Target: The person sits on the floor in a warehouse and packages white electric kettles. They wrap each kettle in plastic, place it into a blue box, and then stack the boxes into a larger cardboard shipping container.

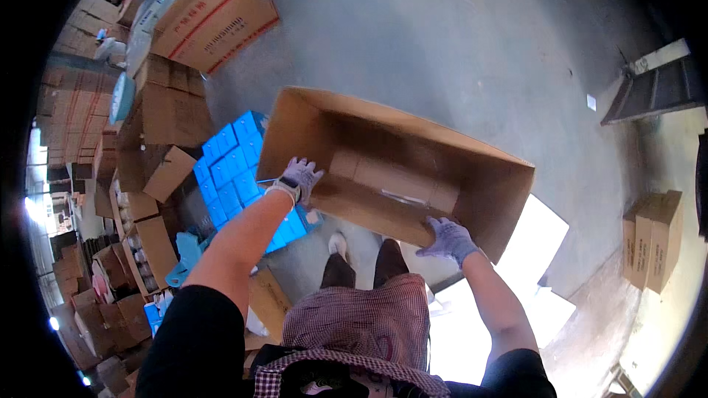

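A large, open cardboard box (413, 136) is in front of me with its mouth toward me, slightly askew. Its inside shows bare brown walls and a pale strip low down, too unclear to name. My left hand (299, 178), in a light grey glove with a band at the wrist, grips the box's near edge toward the left, fingers over the rim. Farther right along the same edge, my right hand (448, 240), gloved alike, holds the rim with fingers inside. Just left of the box, several small blue boxes (234, 169) lie packed side by side.
Printed cartons (221, 22) and opened brown boxes (173, 107) crowd the left side. A blue plastic item (188, 256) lies near the blue boxes. Bright white panels (546, 228) are at right. Tall cartons (653, 239) stand by the right wall. My shoe (337, 243) is below the box.
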The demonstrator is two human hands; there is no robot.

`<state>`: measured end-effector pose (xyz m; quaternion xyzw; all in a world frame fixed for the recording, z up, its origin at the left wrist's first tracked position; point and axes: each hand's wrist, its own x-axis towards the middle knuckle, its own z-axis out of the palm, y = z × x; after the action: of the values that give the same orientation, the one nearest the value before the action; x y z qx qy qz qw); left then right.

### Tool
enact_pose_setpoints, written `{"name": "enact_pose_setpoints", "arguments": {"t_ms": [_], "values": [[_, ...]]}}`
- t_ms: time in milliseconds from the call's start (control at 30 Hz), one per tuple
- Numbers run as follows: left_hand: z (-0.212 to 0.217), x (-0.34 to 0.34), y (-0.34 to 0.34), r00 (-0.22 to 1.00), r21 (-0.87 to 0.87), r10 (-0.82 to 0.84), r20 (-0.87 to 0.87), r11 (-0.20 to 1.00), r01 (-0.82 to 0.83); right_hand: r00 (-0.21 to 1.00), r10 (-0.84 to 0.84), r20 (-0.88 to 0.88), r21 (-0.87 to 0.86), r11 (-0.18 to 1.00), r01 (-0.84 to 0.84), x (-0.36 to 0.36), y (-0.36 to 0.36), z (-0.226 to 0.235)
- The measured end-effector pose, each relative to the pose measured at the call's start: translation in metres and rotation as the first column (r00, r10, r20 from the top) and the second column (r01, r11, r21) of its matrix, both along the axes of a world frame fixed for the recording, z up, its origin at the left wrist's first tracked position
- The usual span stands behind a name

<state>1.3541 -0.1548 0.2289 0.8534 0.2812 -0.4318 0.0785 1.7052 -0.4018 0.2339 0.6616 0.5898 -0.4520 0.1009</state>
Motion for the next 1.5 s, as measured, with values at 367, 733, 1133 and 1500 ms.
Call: {"name": "enact_pose_setpoints", "arguments": {"t_ms": [367,733,1133,1500], "values": [[-0.045,-0.021,-0.069,0.969,-0.199,0.102,0.224,0.978,-0.057,0.980,-0.004,0.200,0.268,0.962,-0.051,-0.040,-0.059,-0.059],[-0.091,-0.062,-0.124,0.853,0.031,0.016,0.522,0.999,-0.038,0.954,-0.135,0.267,0.582,0.812,-0.048,-0.087,-0.099,-0.084],[-0.106,-0.040,-0.113,0.784,-0.308,0.526,0.330,0.845,-0.437,0.984,-0.104,0.143,0.368,0.929,0.045,-0.067,-0.078,-0.117],[-0.151,-0.028,-0.011,0.989,-0.306,0.147,0.022,0.943,-0.133,0.968,0.133,0.213,-0.122,0.987,-0.108,-0.034,0.009,-0.172]]}}
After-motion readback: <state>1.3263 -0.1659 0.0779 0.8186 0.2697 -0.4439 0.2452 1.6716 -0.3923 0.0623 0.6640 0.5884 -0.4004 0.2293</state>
